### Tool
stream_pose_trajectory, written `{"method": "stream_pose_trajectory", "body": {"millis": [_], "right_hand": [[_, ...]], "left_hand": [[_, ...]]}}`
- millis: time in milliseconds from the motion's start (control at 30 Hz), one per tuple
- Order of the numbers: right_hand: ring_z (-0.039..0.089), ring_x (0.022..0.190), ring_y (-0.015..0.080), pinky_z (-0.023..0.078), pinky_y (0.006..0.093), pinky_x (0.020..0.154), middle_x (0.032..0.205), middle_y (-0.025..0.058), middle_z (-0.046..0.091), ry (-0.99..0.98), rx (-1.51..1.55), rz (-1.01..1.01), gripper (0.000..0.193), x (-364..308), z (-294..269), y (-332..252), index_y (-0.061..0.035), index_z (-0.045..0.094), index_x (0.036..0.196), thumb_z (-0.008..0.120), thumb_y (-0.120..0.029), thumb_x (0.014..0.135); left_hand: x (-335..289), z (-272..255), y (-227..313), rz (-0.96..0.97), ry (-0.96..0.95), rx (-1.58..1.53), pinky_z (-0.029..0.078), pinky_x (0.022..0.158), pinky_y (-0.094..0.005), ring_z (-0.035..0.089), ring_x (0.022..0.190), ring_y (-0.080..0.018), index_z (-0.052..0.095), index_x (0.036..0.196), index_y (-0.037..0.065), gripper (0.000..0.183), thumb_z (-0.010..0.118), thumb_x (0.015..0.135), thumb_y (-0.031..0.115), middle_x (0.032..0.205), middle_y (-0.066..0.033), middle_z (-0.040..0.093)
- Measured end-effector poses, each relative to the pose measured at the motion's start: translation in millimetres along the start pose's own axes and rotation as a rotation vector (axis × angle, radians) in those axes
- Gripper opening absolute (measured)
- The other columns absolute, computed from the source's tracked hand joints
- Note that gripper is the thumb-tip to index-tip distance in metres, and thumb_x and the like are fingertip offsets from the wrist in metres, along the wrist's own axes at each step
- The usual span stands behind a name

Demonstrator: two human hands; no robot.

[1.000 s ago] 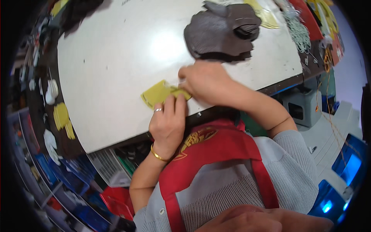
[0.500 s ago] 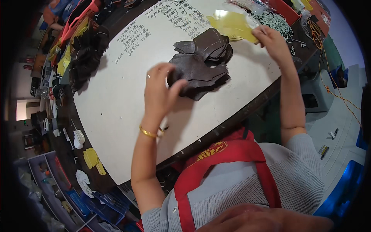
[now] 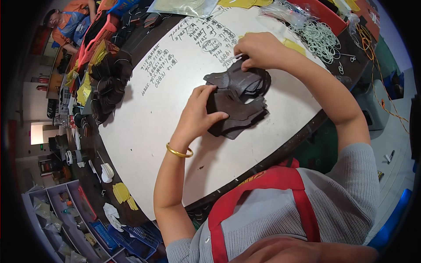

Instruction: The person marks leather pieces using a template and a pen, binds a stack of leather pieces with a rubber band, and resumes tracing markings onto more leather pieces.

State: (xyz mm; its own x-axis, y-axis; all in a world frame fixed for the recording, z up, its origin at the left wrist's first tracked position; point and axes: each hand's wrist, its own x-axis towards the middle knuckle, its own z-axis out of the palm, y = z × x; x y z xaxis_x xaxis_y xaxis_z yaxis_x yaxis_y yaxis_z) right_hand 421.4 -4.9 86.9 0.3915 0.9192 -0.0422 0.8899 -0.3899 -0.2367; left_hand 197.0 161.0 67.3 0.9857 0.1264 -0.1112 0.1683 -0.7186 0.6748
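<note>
Stack of dark-brown, curved, leather-like pieces (image 3: 232, 108): between white, smooth worktop's (image 3: 140, 127) far and near edges | left hand (image 3: 193, 114): spread, touching stack's left side | right hand (image 3: 263, 50): curled at stack's far side, grasp unclear | progress: piled, layers seemingly uneven; remainder unclear

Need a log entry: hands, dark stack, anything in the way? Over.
Left hand on left side of dark stack, thumb spread. Right hand at its far edge. Stack uneven, layers showing. Only hands cover it.
</note>
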Motion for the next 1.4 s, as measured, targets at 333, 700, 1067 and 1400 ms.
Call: {"method": "stream_pose_trajectory", "body": {"millis": [333, 700, 1067, 1400], "right_hand": [[0.067, 0.068, 0.0168, 0.051, 0.0347, 0.06, 0.076, 0.0074, 0.07, -0.027, 0.448, 0.263, 0.028, -27, -7, 15, -0.0055, 0.069, 0.09, 0.079, -0.029, 0.078], [0.071, 0.094, 0.0313, 0.055, 0.0374, 0.084, 0.106, 0.0204, 0.073, -0.591, 0.333, 0.244, 0.077, 5, 8, -4, 0.0045, 0.067, 0.117, 0.088, -0.044, 0.062], [0.07, 0.098, 0.0328, 0.054, 0.0363, 0.086, 0.109, 0.0216, 0.071, -0.537, 0.486, 0.26, 0.085, -22, 31, -17, 0.0066, 0.062, 0.122, 0.088, -0.044, 0.059], [0.072, 0.089, 0.032, 0.057, 0.0429, 0.076, 0.098, 0.02, 0.074, -0.41, 0.373, 0.158, 0.072, -49, 46, -39, 0.0056, 0.074, 0.101, 0.087, -0.05, 0.058]], "left_hand": [[4, -5, 0, -0.025, -0.082, 0.238, 0.046, 0.103, -0.0385, 0.055, 0.121, -0.0329, 0.05, 0.139, -0.003, 0.091, 0.091, 0.067, 0.033, 0.132, -0.0194, 0.053], [-2, 1, 8, -0.124, -0.266, 0.115, 0.047, 0.101, -0.0397, 0.057, 0.118, -0.036, 0.053, 0.131, -0.009, 0.092, 0.093, 0.062, 0.036, 0.125, -0.0239, 0.057], [-12, 5, 22, -0.203, -0.26, 0.007, 0.048, 0.099, -0.0392, 0.064, 0.114, -0.0341, 0.056, 0.13, -0.005, 0.084, 0.093, 0.061, 0.026, 0.121, -0.0223, 0.067], [-35, 13, 33, -0.31, -0.236, 0.114, 0.052, 0.092, -0.0376, 0.068, 0.105, -0.0327, 0.061, 0.121, -0.007, 0.074, 0.093, 0.063, 0.027, 0.11, -0.0211, 0.071]]}}
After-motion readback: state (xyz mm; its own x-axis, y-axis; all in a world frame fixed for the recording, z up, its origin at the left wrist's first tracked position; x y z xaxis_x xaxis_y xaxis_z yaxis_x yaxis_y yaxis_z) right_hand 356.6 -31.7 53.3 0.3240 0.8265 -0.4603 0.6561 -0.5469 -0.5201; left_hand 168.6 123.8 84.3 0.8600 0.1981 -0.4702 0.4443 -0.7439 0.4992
